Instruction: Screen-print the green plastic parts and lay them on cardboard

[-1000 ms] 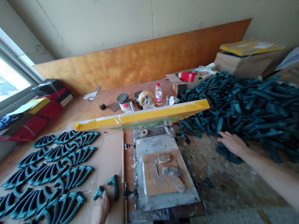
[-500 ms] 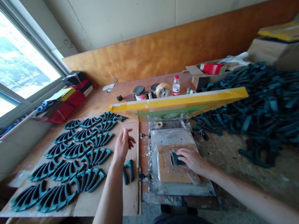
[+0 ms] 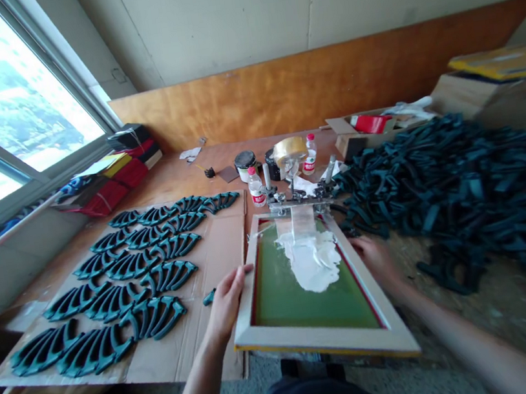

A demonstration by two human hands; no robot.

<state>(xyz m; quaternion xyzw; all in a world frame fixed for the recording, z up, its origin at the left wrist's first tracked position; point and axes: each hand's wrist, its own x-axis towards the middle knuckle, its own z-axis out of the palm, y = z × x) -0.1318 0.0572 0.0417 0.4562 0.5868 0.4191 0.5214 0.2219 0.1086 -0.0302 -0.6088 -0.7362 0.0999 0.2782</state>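
Note:
A screen printing frame (image 3: 329,338) lies lowered in front of me, its green mesh (image 3: 277,299) facing up. White ink (image 3: 315,271) is pooled on the upper middle of the mesh. My left hand (image 3: 228,296) is closed on the left side of the frame, thumb on top. On the right side my right hand (image 3: 374,256) grips the frame's edge, its fingertips partly hidden. A clear blade-like piece (image 3: 303,222) stands in the ink at the far end, below the metal clamp (image 3: 300,199). The base under the frame is covered from sight.
Rows of dark green curved plastic parts (image 3: 151,274) lie on cardboard (image 3: 214,236) at left. A large heap of similar parts (image 3: 478,193) fills the right. Behind the clamp are bottles (image 3: 256,188), a jar (image 3: 245,165) and a tape roll (image 3: 289,149). Boxes (image 3: 497,89) stand at back right.
The frame has swung down from its raised position, covering the base and the green part on it. My right hand left that part; both hands are now at the frame's sides.

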